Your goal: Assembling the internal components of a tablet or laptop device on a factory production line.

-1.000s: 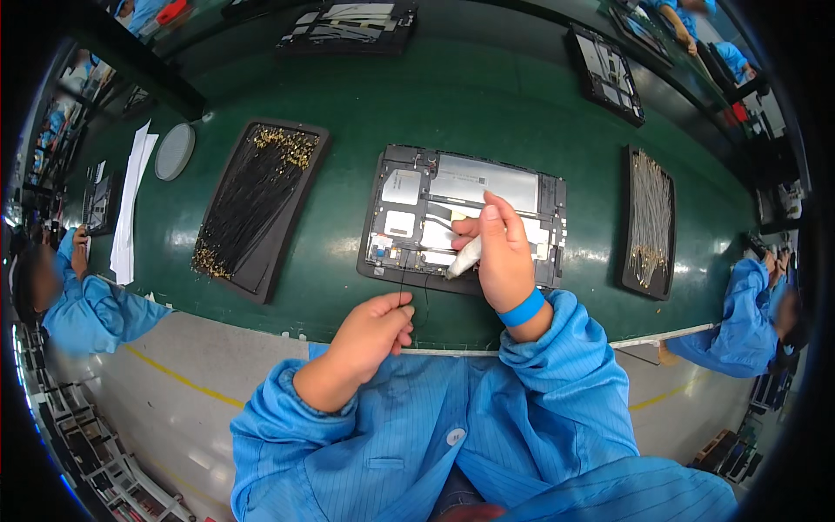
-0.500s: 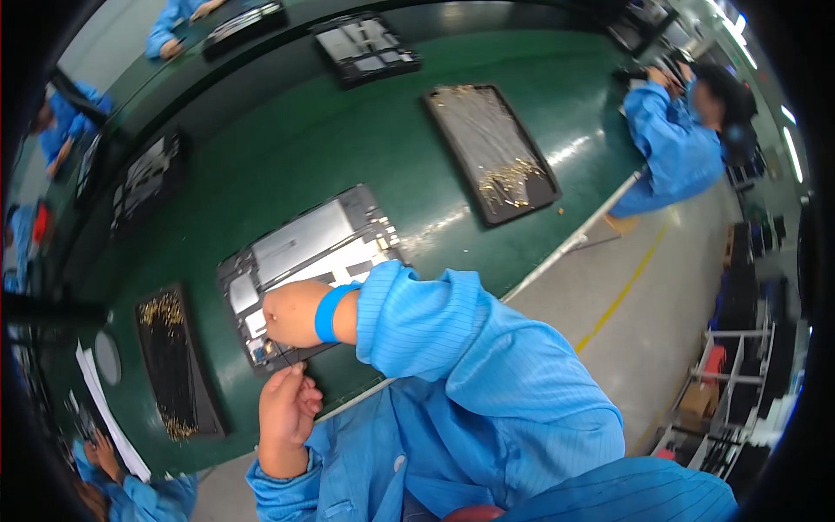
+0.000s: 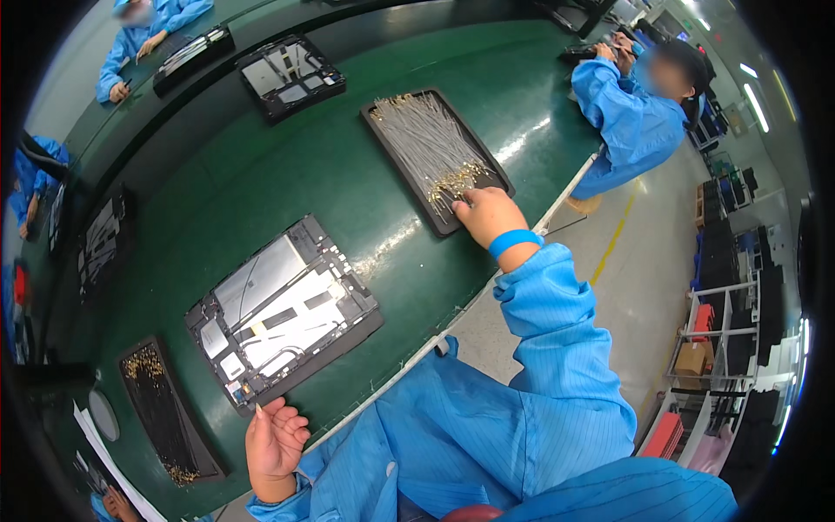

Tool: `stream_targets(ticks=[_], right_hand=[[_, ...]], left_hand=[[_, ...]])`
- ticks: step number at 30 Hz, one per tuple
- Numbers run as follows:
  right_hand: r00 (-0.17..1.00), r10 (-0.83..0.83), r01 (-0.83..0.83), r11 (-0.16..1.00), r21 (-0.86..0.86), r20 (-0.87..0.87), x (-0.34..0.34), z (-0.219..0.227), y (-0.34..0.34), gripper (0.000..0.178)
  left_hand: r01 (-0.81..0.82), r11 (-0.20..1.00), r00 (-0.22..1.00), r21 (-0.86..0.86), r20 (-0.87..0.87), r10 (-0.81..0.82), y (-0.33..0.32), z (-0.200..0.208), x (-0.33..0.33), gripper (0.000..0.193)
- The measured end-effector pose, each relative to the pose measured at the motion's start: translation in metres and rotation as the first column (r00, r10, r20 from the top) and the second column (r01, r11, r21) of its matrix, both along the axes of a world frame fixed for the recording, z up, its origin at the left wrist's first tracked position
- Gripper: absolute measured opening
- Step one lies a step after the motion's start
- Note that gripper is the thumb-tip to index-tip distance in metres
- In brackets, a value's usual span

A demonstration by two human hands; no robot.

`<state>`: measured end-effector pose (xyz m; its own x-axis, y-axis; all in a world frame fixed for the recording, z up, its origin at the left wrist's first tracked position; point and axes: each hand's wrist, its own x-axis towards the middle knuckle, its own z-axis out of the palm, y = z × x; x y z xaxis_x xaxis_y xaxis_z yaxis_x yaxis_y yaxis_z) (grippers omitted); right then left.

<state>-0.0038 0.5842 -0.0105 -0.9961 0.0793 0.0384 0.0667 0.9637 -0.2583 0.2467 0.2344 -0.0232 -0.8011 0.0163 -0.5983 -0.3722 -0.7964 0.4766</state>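
Note:
My right hand reaches to the near end of a dark tray of thin grey cables with gold-coloured ends. Its thumb and fingers are bent together at the cable ends; any single cable between them is hard to make out. My left hand is palm up at the near-left corner of an opened tablet-like device. Its fingers are loosely curled and apart, thumb raised by the device's edge, with nothing visible in them. The device lies flat, its silver plates, black cables and small boards exposed.
Another dark tray of black cables with gold-coloured ends lies at the left. More opened devices stand along the far side. Co-workers in blue sit at the right and far left. The green table's pale edge runs before me.
My right hand has left the device's near-left corner and moved right to the grey cable tray. My left hand stays by that corner, its fingers looser. The view has shifted.

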Motion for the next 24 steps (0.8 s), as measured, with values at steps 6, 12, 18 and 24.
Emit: stream_targets(ticks=[6,12,18,24], right_hand=[[0.981,-0.127,0.122,0.992,-0.041,-0.149,0.003,-0.006,-0.007,0.022],[0.974,-0.096,0.056,0.980,-0.192,-0.204,0.007,0.017,-0.022,0.021],[0.850,0.461,-0.522,0.671,-0.526,-0.255,0.074,0.064,-0.066,0.010],[0.263,0.929,-0.144,0.306,-0.941,0.262,0.111,0.047,-0.122,0.017]], left_hand=[[0.016,1.000,1.000,0.005,0.026,-0.017,0.005,0.002,-0.005,0.036],[0.039,0.934,0.991,-0.356,0.131,0.008,0.016,0.014,-0.001,0.028],[0.005,0.039,0.888,-0.999,-0.013,-0.460,0.042,0.044,-0.007,0.032],[-0.241,0.135,0.643,-0.961,-0.262,-0.719,0.064,0.045,-0.035,0.025]])
